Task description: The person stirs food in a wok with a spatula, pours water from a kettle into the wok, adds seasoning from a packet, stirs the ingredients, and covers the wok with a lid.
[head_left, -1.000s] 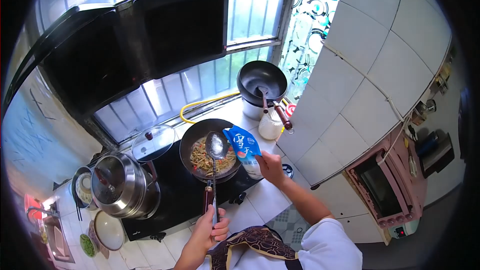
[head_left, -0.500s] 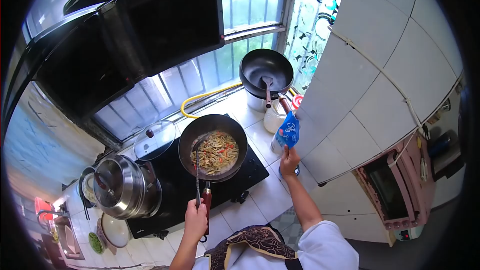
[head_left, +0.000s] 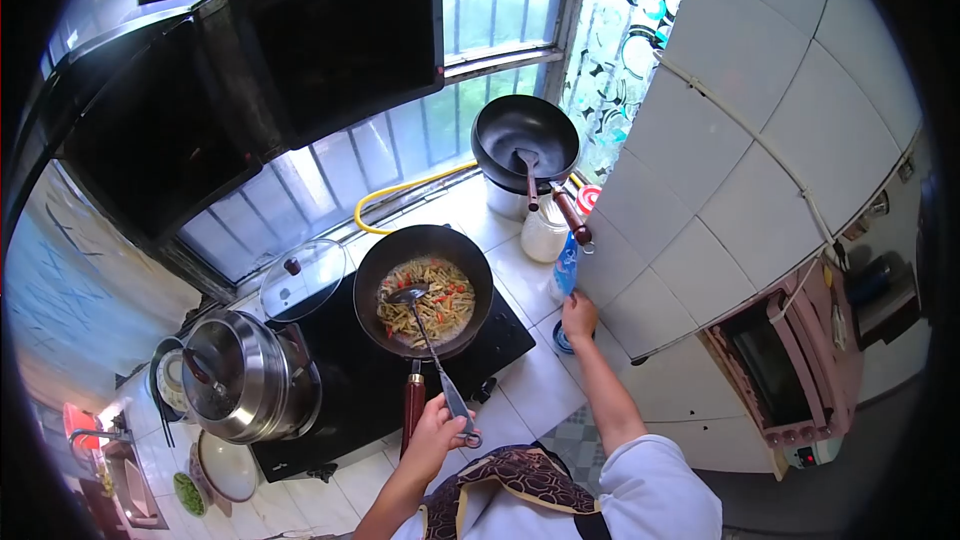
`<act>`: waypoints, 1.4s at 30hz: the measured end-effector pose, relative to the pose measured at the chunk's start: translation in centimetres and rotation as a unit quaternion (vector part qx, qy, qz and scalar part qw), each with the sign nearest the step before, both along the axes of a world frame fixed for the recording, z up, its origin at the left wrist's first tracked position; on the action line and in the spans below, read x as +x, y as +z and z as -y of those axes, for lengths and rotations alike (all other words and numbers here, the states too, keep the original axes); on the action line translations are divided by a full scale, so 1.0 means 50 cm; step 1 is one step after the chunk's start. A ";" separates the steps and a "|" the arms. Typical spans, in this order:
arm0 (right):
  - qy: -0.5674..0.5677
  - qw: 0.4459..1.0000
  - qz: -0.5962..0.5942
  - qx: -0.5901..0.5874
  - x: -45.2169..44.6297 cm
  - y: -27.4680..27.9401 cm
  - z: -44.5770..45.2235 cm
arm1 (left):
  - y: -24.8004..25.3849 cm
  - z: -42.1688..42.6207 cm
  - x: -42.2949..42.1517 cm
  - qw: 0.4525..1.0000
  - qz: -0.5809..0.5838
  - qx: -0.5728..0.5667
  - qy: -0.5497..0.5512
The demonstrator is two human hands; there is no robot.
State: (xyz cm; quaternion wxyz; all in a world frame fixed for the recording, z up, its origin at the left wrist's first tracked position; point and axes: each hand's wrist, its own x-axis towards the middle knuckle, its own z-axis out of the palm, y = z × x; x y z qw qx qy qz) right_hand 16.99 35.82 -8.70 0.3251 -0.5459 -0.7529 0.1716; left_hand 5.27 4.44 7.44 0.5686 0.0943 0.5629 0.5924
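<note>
My left hand (head_left: 440, 427) is closed on the handle of a metal ladle (head_left: 455, 398), whose bowl rests in the food. Shredded food with red pieces (head_left: 440, 305) lies in a dark wok (head_left: 372, 262) on the stove. The wok's wooden handle (head_left: 412, 405) points toward me, just left of my left hand. At the right of the stove, my right hand (head_left: 578, 318) is closed on the lower end of a blue-and-white packet (head_left: 566, 270). A small round dark-blue object (head_left: 562, 336) is partly hidden beneath that hand.
Behind the packet stand a jar of white contents (head_left: 544, 232) and a second wok (head_left: 490, 145) with a spatula (head_left: 531, 180) in it. A lidded steel pot (head_left: 262, 380) occupies the stove's left side. A glass lid (head_left: 300, 290) lies behind it. A tiled wall (head_left: 690, 260) rises at right.
My left hand has moved right, away from the wok handle, and the ladle bowl has shifted right in the food. The right hand and packet have moved slightly lower, and the packet has turned.
</note>
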 end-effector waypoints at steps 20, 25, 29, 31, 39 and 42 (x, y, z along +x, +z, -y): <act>0.335 0.895 0.066 -0.286 -0.056 0.273 0.403 | -0.009 0.078 -0.019 0.974 -0.051 0.160 -0.150; 0.336 0.905 0.179 -0.191 -0.056 0.287 0.423 | 0.002 0.107 -0.046 0.950 -0.231 0.178 0.110; 0.262 0.949 0.141 -0.100 -0.045 0.349 0.403 | -0.104 0.108 -0.080 0.897 -0.399 0.103 0.158; 0.259 0.955 0.122 -0.072 -0.046 0.369 0.382 | -0.156 0.107 -0.079 0.970 -0.165 0.092 0.152; 0.251 0.889 0.382 -0.015 -0.083 0.411 0.282 | -0.137 0.113 -0.064 0.958 0.227 0.175 0.030; 0.252 0.813 0.427 -0.304 -0.113 0.470 0.245 | -0.148 0.105 -0.059 0.952 0.236 0.189 0.039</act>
